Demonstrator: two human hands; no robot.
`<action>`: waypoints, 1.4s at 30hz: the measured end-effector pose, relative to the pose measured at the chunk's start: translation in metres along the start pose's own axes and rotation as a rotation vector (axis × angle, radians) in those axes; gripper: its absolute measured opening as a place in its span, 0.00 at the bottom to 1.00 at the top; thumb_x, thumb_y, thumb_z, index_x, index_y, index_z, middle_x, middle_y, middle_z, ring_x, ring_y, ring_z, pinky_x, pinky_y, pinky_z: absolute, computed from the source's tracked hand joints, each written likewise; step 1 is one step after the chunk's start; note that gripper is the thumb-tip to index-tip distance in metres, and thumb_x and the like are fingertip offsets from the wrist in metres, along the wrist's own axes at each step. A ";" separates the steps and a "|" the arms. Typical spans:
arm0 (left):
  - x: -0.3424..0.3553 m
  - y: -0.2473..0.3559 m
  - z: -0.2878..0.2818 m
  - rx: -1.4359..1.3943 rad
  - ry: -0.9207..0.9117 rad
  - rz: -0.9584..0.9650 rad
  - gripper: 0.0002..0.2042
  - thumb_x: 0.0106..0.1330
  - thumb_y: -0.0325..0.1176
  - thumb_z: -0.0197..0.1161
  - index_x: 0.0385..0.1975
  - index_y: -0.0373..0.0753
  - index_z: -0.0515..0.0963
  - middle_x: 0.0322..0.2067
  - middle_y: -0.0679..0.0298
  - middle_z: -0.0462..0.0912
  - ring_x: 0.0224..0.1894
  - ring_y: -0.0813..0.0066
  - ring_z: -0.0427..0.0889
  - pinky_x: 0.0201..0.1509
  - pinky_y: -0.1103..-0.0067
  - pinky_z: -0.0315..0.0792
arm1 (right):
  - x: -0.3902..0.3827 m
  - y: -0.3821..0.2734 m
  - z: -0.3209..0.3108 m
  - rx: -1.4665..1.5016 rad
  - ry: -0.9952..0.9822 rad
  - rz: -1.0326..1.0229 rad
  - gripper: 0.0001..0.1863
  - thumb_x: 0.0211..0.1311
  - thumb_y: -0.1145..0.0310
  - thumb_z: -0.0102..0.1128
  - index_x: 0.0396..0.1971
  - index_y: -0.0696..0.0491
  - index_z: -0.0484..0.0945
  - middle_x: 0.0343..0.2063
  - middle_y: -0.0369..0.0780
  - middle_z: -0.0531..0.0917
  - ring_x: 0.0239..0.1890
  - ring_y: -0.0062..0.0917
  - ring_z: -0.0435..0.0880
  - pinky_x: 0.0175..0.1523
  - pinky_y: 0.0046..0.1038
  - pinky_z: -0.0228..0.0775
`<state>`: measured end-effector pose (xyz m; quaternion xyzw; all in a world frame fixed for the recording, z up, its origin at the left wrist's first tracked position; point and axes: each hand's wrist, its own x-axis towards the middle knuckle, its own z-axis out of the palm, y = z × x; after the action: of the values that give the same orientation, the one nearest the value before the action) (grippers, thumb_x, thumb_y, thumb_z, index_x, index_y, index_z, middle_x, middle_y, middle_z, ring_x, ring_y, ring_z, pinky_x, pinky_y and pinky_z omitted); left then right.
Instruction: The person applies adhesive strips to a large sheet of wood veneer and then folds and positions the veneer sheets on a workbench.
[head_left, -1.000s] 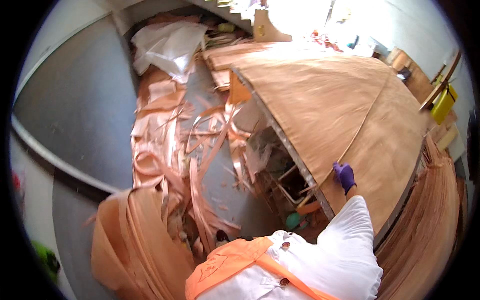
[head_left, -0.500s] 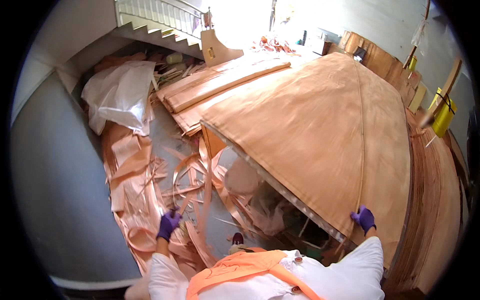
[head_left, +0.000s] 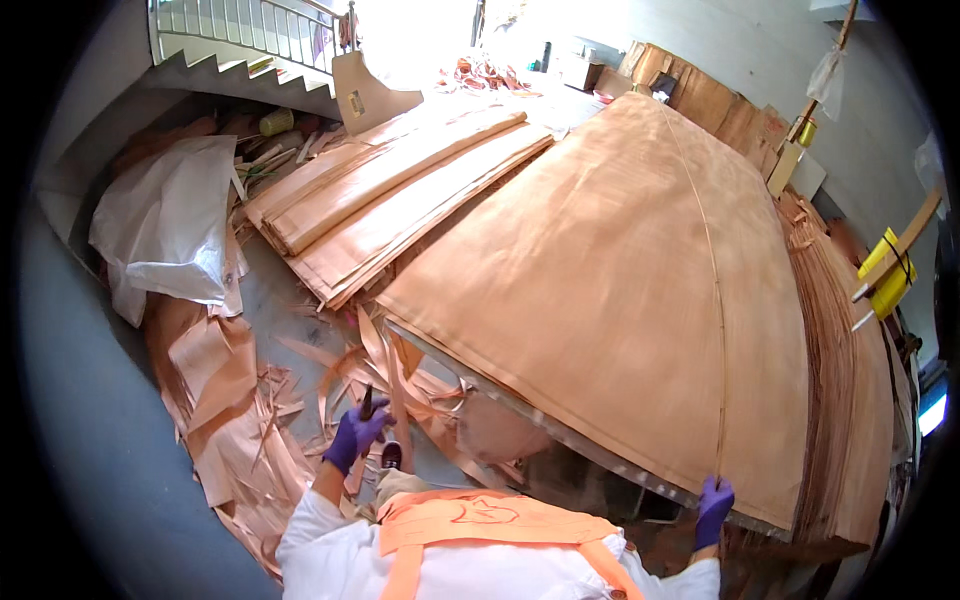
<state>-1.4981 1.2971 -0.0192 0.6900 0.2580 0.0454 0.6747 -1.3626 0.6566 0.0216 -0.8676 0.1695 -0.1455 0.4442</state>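
In the head view, a large, smooth, tan sheet of thin wood veneer [head_left: 590, 310] lies spread out flat in front of the person, over a counter with a grey, pale-specked edge [head_left: 650, 482] that shows along the sheet's near side. A long, thin, tan strip [head_left: 713, 280] runs over the sheet from its far end to its near edge, closer to its right side. The right hand [head_left: 713, 510], in a purple glove, is at the sheet's near edge, by the strip's lower end; its fingers are curled, but I cannot tell whether they have hold of the strip. The left hand [head_left: 357, 435], also in a purple glove, is in the air off the sheet's near left corner, its fingers closed around a small, dark, slim tool [head_left: 367, 402] that points upward. Left of the sheet is a low stack of pinkish-tan veneer sheets [head_left: 400, 200], the top one rolled or folded lengthwise. Further left of the sheet, torn pinkish veneer scraps [head_left: 235, 400] cover part of the floor, with a crumpled, translucent white plastic sheet [head_left: 165, 220] at their far end. Right of the sheet stands a thick pile of reddish-brown veneer [head_left: 845, 380], its many layered edges facing the sheet
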 end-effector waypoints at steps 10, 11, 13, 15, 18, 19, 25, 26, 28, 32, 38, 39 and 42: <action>0.183 0.145 -0.083 -0.093 -0.321 0.402 0.16 0.65 0.30 0.53 0.51 0.34 0.69 0.36 0.63 0.79 0.28 0.80 0.76 0.34 0.83 0.72 | -0.254 -0.168 0.126 0.200 -0.415 0.229 0.08 0.59 0.70 0.54 0.22 0.56 0.72 0.15 0.32 0.71 0.16 0.14 0.67 0.21 0.21 0.59; 0.190 0.161 -0.082 -0.055 -0.249 0.463 0.14 0.65 0.29 0.52 0.49 0.33 0.70 0.31 0.62 0.81 0.25 0.81 0.76 0.31 0.83 0.73 | -0.266 -0.182 0.141 0.143 -0.484 0.308 0.09 0.57 0.71 0.55 0.20 0.58 0.73 0.15 0.34 0.73 0.17 0.17 0.67 0.23 0.26 0.60; 0.210 0.178 -0.090 -0.098 -0.237 0.431 0.15 0.65 0.29 0.51 0.50 0.33 0.70 0.34 0.61 0.80 0.28 0.80 0.76 0.34 0.83 0.72 | -0.300 -0.149 0.173 0.077 -0.479 0.205 0.07 0.54 0.72 0.55 0.28 0.60 0.78 0.19 0.40 0.78 0.23 0.20 0.74 0.29 0.26 0.67; 0.223 0.196 -0.095 -0.158 -0.241 0.381 0.16 0.64 0.29 0.52 0.50 0.32 0.69 0.35 0.62 0.80 0.28 0.81 0.76 0.36 0.84 0.72 | -0.317 -0.168 0.193 0.027 -0.477 0.177 0.07 0.54 0.72 0.55 0.28 0.60 0.78 0.19 0.40 0.78 0.23 0.20 0.73 0.29 0.26 0.67; 0.250 0.193 -0.086 -0.255 -0.269 0.267 0.16 0.61 0.29 0.54 0.49 0.32 0.70 0.32 0.64 0.79 0.26 0.81 0.75 0.30 0.83 0.70 | -0.335 -0.180 0.208 0.003 -0.461 0.182 0.07 0.54 0.71 0.56 0.27 0.60 0.78 0.18 0.40 0.78 0.22 0.19 0.73 0.28 0.26 0.67; 0.261 0.189 -0.083 -0.273 -0.275 0.240 0.16 0.61 0.29 0.55 0.48 0.33 0.70 0.31 0.65 0.78 0.25 0.81 0.74 0.28 0.83 0.69 | -0.339 -0.181 0.207 -0.003 -0.450 0.189 0.07 0.54 0.71 0.56 0.27 0.60 0.78 0.18 0.40 0.77 0.22 0.19 0.72 0.28 0.26 0.67; 0.310 0.096 -0.071 -0.072 -0.501 -0.320 0.10 0.57 0.39 0.61 0.28 0.38 0.75 0.19 0.65 0.70 0.15 0.73 0.69 0.19 0.76 0.65 | -0.353 -0.174 0.196 -0.003 -0.400 0.250 0.07 0.54 0.71 0.57 0.26 0.60 0.78 0.16 0.40 0.76 0.21 0.17 0.71 0.27 0.26 0.66; 0.298 0.100 -0.066 0.057 -0.528 -0.208 0.12 0.57 0.40 0.61 0.30 0.36 0.75 0.19 0.64 0.72 0.14 0.74 0.68 0.16 0.78 0.63 | -0.356 -0.171 0.193 -0.010 -0.383 0.266 0.07 0.54 0.71 0.57 0.26 0.60 0.78 0.16 0.40 0.76 0.21 0.17 0.71 0.27 0.26 0.66; 0.266 0.121 -0.056 0.132 -0.410 -0.156 0.14 0.57 0.41 0.60 0.33 0.34 0.75 0.20 0.63 0.74 0.14 0.74 0.69 0.16 0.78 0.65 | -0.364 -0.168 0.188 -0.016 -0.361 0.287 0.07 0.54 0.71 0.57 0.26 0.60 0.78 0.16 0.40 0.76 0.21 0.17 0.71 0.27 0.25 0.65; 0.271 0.138 -0.051 0.056 -0.429 -0.085 0.15 0.58 0.40 0.60 0.36 0.34 0.76 0.22 0.61 0.76 0.15 0.73 0.71 0.19 0.77 0.70 | -0.381 -0.162 0.179 0.001 -0.338 0.291 0.08 0.53 0.70 0.57 0.25 0.60 0.78 0.15 0.40 0.75 0.21 0.16 0.70 0.26 0.25 0.65; 0.228 0.227 -0.009 -0.026 -0.517 0.197 0.12 0.59 0.39 0.59 0.36 0.38 0.76 0.27 0.66 0.76 0.26 0.77 0.74 0.28 0.78 0.72 | -0.416 -0.153 0.178 0.061 -0.281 0.232 0.08 0.53 0.70 0.58 0.25 0.60 0.79 0.13 0.40 0.75 0.20 0.14 0.69 0.25 0.25 0.64; 0.224 0.241 -0.001 -0.024 -0.532 0.225 0.12 0.60 0.39 0.59 0.36 0.38 0.75 0.27 0.66 0.76 0.27 0.77 0.74 0.28 0.79 0.72 | -0.420 -0.153 0.177 0.068 -0.264 0.224 0.08 0.53 0.70 0.58 0.25 0.60 0.79 0.13 0.40 0.74 0.20 0.14 0.69 0.25 0.25 0.64; 0.200 0.278 0.034 -0.057 -0.602 0.321 0.12 0.60 0.38 0.58 0.38 0.36 0.74 0.27 0.66 0.75 0.27 0.78 0.74 0.30 0.80 0.71 | -0.429 -0.139 0.165 0.071 -0.232 0.235 0.08 0.53 0.70 0.59 0.24 0.60 0.79 0.12 0.40 0.74 0.20 0.14 0.68 0.24 0.25 0.64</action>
<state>-1.2293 1.3623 0.1862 0.6851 -0.0662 -0.0475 0.7238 -1.6597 1.0339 -0.0009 -0.8367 0.2121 0.0025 0.5049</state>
